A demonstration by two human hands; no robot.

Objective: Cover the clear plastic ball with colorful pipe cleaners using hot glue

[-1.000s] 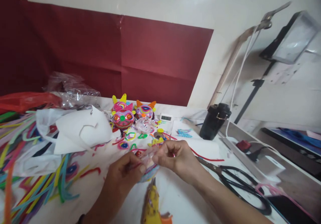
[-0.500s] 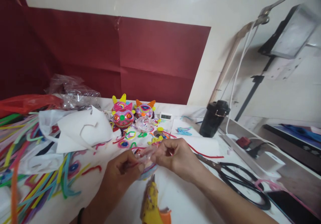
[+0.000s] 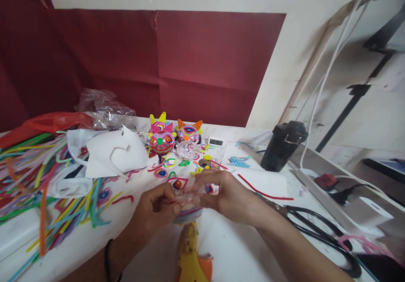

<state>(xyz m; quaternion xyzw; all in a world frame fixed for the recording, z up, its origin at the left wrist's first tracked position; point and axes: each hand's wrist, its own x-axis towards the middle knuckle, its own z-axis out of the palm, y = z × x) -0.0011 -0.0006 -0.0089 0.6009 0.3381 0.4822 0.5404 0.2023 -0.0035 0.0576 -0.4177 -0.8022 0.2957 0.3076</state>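
Blue-striped and clear, our rounded piece (image 3: 190,216) seems light and slick, best held by its edges; our left hand (image 3: 156,210) and right hand (image 3: 223,194) pinch it, fingertips nearly together.

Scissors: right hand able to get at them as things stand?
Likely yes: the scissors lie mostly uncovered beside the right forearm. But the right hand is busy at the striped piece and would probably need to leave it.
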